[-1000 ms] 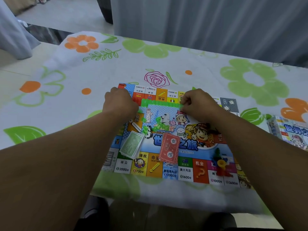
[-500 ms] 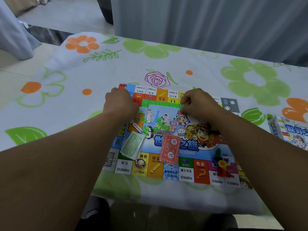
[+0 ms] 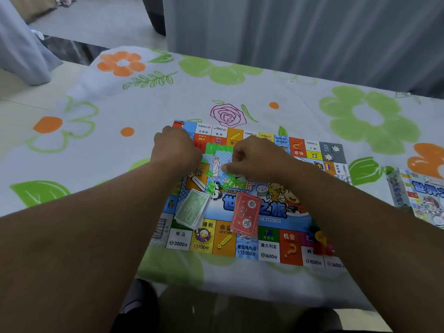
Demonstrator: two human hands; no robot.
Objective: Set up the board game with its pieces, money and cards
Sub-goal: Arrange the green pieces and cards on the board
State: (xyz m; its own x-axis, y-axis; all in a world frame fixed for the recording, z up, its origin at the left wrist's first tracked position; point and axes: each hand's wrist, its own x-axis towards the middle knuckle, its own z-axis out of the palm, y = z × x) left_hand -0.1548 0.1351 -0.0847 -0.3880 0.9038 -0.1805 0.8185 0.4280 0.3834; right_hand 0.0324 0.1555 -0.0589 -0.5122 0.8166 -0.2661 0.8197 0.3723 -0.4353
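Green plastic strip (image 3: pixel 219 148), a toothed bar of small moulded parts, lies across the far half of the game board (image 3: pixel 269 248), held at both ends. The left hand (image 3: pixel 176 151) covers the strip's left end with its fingers (image 3: pixel 165 135) curled narrow around it. The right hand (image 3: pixel 255 159) meets the strip's right end, fingers curled tight and thumb pointing left; the exact contact point is hidden under the knuckles. Several loose green pieces (image 3: pixel 211 186) lie on the board just below the strip, between the two wrists. A stack of green play money (image 3: pixel 192 209) rests tilted on the board's left part, and a red card deck (image 3: pixel 246 213) sits near the centre, beside it but apart. Yellow and red pawns (image 3: pixel 320 239) stand by the near right edge, partly hidden by the right forearm. The board lies flat on a desk (image 3: pixel 240 80) covered with a flowered cloth. The game box (image 3: pixel 419 195) sits on the desk, well to the right of the board.
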